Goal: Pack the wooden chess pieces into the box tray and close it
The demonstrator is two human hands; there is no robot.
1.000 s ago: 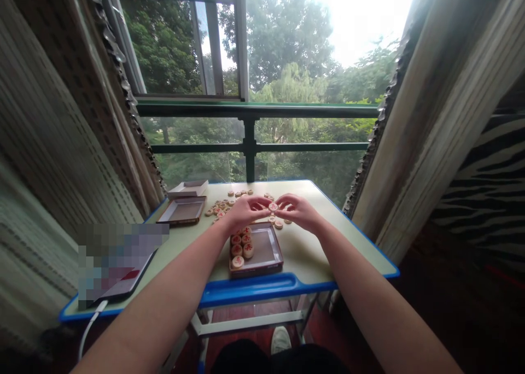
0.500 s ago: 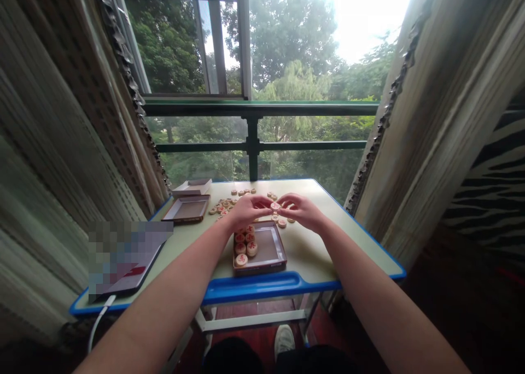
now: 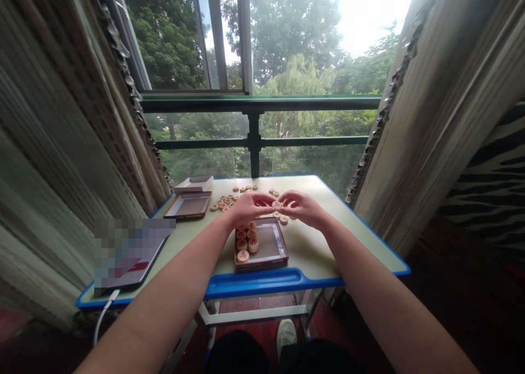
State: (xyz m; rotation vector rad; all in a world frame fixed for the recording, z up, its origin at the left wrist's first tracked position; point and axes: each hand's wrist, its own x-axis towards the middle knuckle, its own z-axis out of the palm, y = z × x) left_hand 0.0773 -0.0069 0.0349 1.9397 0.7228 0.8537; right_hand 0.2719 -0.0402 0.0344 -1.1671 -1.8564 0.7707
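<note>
Between my two hands, above the far edge of the box, is a round wooden Chinese chess piece [image 3: 277, 205] with a red character. My left hand [image 3: 251, 207] pinches it from the left, and my right hand [image 3: 302, 209] pinches it from the right. Below them lies a shallow open box [image 3: 270, 241] with several red-lettered pieces stacked along its left side. The front piece [image 3: 243, 256] there lies lower than the stacks behind it. Loose pieces [image 3: 223, 205] are scattered beyond my left hand, and another piece [image 3: 284, 220] rests just past the box.
Two more shallow box parts, a brown-edged tray [image 3: 188, 205] and a pale one [image 3: 194, 183], stand at the table's back left. A tablet-like device [image 3: 141, 264] with a white cable [image 3: 105, 315] lies at left. The table has a blue edge [image 3: 256, 284]; a window rail [image 3: 262, 104] is behind.
The view has shifted slightly, so the table sits a little higher and to the right. Both hands keep hold of the piece in nearly the same place.
</note>
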